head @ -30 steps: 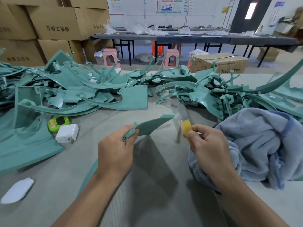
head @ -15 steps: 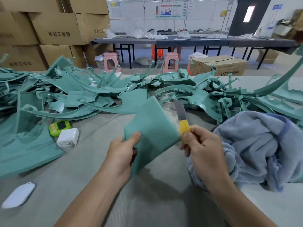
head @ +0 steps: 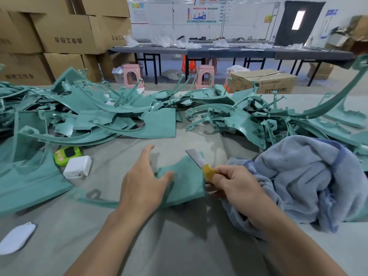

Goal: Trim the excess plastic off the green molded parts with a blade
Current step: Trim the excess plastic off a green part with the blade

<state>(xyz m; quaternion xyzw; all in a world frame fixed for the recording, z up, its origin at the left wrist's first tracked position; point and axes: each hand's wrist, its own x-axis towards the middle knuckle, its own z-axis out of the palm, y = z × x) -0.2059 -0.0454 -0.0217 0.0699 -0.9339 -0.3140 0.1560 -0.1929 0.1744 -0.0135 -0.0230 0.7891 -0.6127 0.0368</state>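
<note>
Left hand (head: 142,184) on green part (head: 185,180), right hand (head: 237,184) gripping blade (head: 196,159) beside it

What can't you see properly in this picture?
Head view:
1. Some of the green part lies under the left hand.
2. The handle end of the blade is buried in the fingers of the right hand.
3. The wall posters are too small to read.
4. Whatever lies under the blue towel is covered.
</note>
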